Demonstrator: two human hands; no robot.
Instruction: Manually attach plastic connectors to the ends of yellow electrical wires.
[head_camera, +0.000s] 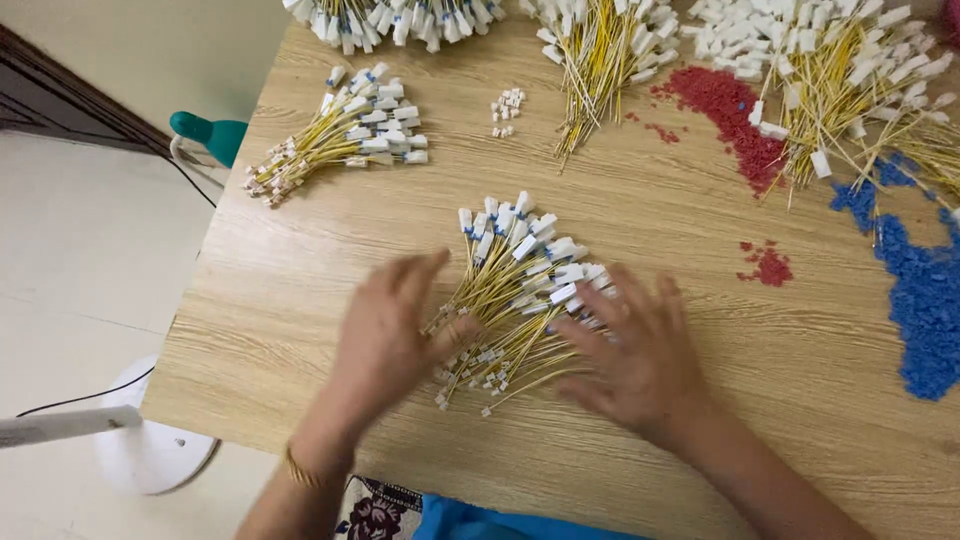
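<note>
Left hand (385, 335) and right hand (640, 355) both flat on the wooden table (300, 300), palms down, flanking a loose bunch of yellow wires (510, 300) with white plugs on the ends. Left fingers (415, 272) spread a little, thumb touching the wires' near left side. Right fingers (625, 290) spread wide, tips over the white plugs on the bunch's right side. Nothing pinched or lifted; hands blurred by motion.

Step, as I judge it: raking scattered wires into one bundle, plug ends fanned away from the person. Squaring it up would call for both palms pressing inward together, with the small end pieces by the left thumb kept from scattering.

Room: bare wood beyond the fingertips up to a second wire bundle (340, 135) far past the left fingers, well apart. Small heap of white caps (507, 110) straight ahead, also apart. Red beads (767, 265) just beyond the right little finger side, near; bigger red pile (730, 115) and blue beads (925, 300) farther right. More wire heaps (600, 50) along the far edge. Table's left edge near the left wrist, near edge under the forearms; white fan base (150, 450) on the floor below.
</note>
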